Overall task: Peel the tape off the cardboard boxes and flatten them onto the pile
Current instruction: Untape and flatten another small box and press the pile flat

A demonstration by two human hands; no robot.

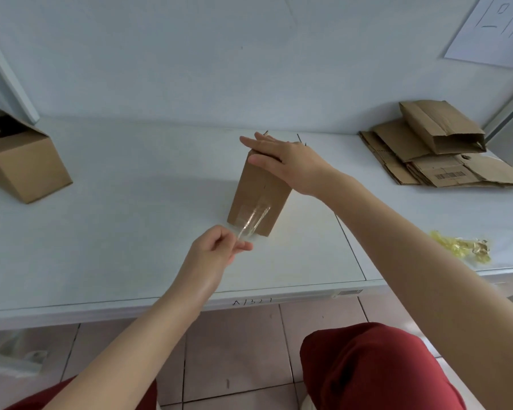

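Upright brown cardboard box (259, 190) on white table (131, 232) is held down by flat right hand (282, 161); clear tape strip (251, 221) off its near face is pinched in left hand (216, 251). Tape may be torn, or box tipped, if yanked.

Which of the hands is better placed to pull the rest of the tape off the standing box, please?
Left: the left hand pinches the tape at its free end, while the right hand lies flat on top of the box.
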